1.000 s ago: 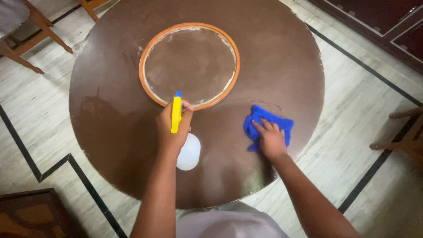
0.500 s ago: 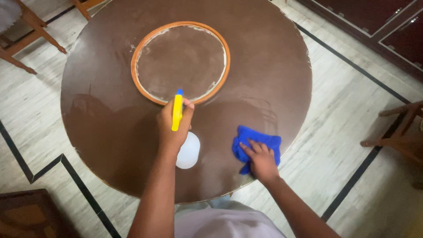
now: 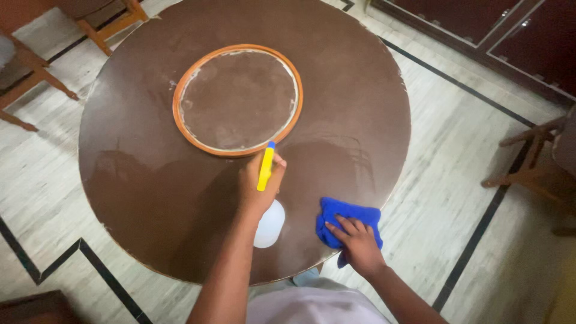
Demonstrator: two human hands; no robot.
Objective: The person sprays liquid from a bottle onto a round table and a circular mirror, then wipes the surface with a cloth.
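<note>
From left: I see chair legs (image 3: 36,78) at the far-left edge, then the round brown bench (image 3: 138,174) w/ an orange ring (image 3: 177,120) on it. My left hand (image 3: 259,183) has its grip closed around a spray bottle (image 3: 268,223), held over the bench just below the ring. My right hand (image 3: 359,245) presses flat on a blue cloth (image 3: 351,217) near the bench edge.

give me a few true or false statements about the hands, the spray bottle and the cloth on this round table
1. The left hand grips a spray bottle with a yellow trigger head. True.
2. The right hand rests on a red cloth. False: the cloth is blue.
3. The cloth lies inside the orange ring. False: it lies near the table's front edge, apart from the ring.
4. The table is round and brown. True.
5. Wooden chairs stand on the floor around the table. True.
</note>
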